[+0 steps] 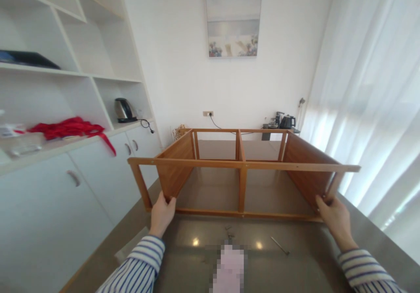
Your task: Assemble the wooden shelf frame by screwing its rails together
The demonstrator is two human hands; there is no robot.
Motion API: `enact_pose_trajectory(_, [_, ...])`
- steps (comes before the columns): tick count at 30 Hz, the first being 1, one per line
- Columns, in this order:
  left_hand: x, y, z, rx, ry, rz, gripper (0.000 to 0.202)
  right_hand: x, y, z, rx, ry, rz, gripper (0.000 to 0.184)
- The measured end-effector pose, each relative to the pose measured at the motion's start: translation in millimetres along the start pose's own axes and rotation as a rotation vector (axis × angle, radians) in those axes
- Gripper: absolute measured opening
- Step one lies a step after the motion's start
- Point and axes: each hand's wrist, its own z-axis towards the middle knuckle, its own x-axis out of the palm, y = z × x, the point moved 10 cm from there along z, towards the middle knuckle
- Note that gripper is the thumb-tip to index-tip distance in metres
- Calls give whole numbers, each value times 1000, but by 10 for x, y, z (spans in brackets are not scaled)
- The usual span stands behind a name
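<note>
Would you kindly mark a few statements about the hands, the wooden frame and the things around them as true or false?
1. The left hand grips the wooden frame. True.
2. A slim metal tool lies on the table. True.
3. The right hand holds the slim metal tool. False: the right hand grips the wooden frame.
4. The red cloth lies on the table. False: the red cloth is on the white shelving.
5. A kettle stands on the white shelving. True.

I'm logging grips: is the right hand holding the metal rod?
No, the right hand grips the wooden frame, and the metal rod lies on the table.
</note>
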Motion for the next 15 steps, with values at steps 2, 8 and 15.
enact_pose_trajectory(2, [45,24,-16,-4,5,-9,31,8,-8,-38,-3,-2,4,36])
enact_pose_trajectory(8, [134,55,-83,-2,37,-11,36,50,-13,-18,-10,-18,-7,33])
enact_pose_trajectory(15, [112,42,-194,-11,62,19,34,122,-2,97,-7,-32,-14,30])
